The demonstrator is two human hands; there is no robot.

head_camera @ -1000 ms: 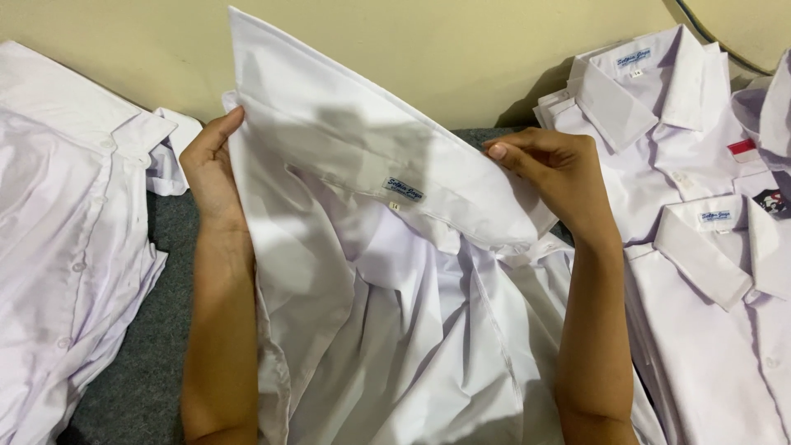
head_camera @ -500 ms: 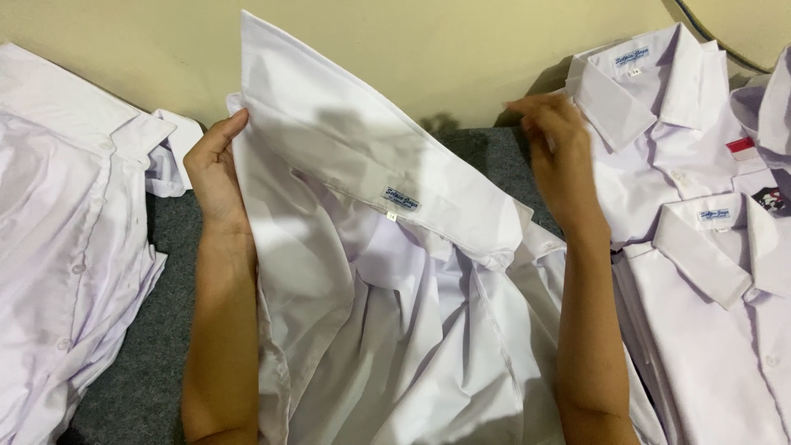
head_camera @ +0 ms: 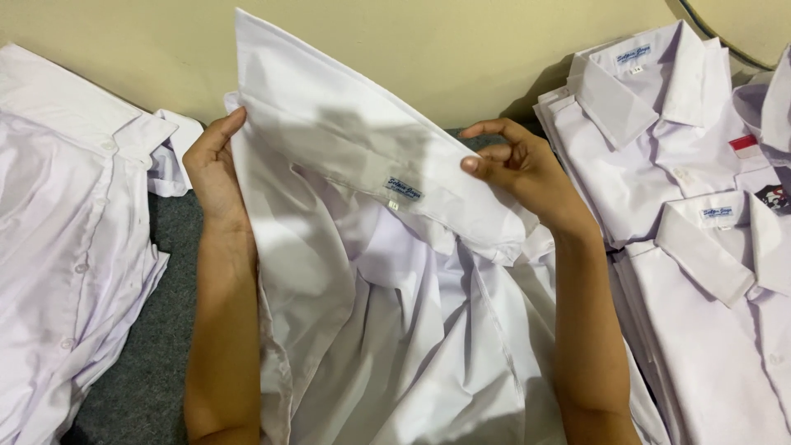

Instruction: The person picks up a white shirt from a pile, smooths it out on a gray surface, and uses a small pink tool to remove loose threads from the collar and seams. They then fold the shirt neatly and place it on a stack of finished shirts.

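In the middle of the frame I see a white shirt [head_camera: 387, 330] held up, its collar [head_camera: 362, 156] stretched as a long band running from the upper left towards the centre right. My left hand [head_camera: 212, 169] sits at the left end of that collar, fingers flat along the cloth edge and closed on it. My right hand [head_camera: 519, 169] is at the right end, just above the collar's rounded tip; its fingers [head_camera: 486, 152] are curled and loosely parted, with the thumb tip touching the fabric, but I cannot tell whether it truly grips the cloth. A small blue label [head_camera: 404, 189] shows on the inside of the collar, about midway between the two hands. The body of the shirt hangs down in loose folds to the lower edge of the frame, lying between both forearms.

On the left of the frame lies another white shirt [head_camera: 66, 247], spread out and rumpled, with its buttons showing. On the right, neatly folded white shirts [head_camera: 659, 132] lie in a stack, collars up, with a second folded shirt [head_camera: 725, 313] below it towards the lower right. Grey carpet [head_camera: 156, 363] shows at lower left, and a pale yellow wall [head_camera: 453, 41] fills the top.
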